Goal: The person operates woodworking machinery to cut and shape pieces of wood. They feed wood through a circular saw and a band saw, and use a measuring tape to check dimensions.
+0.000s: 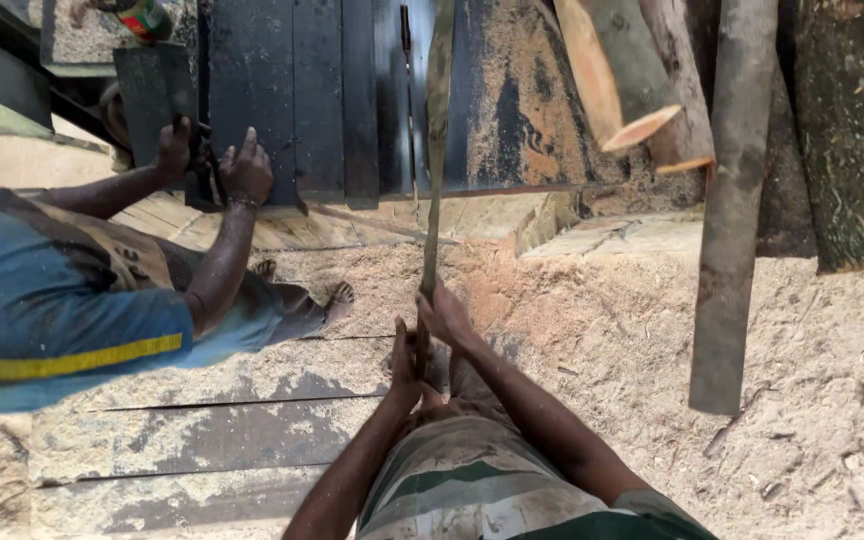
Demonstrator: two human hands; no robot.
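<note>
Both my hands grip the near end of a long, narrow wooden strip [437, 130] that runs straight away from me over the dark saw table [322, 90]. My left hand [404, 362] is wrapped round the strip lowest down. Just above it, my right hand [444, 318] closes on the strip. The strip's far end reaches the top edge of the view beside a thin slot in the table.
A co-worker in a blue shirt [52, 310] bends at the left, both hands [244, 170] on the table's edge. Cut logs [632, 80] lie at the upper right. A grey pole [737, 200] slants down over sawdust [832, 380]. Dusty boards [202, 440] lie underfoot.
</note>
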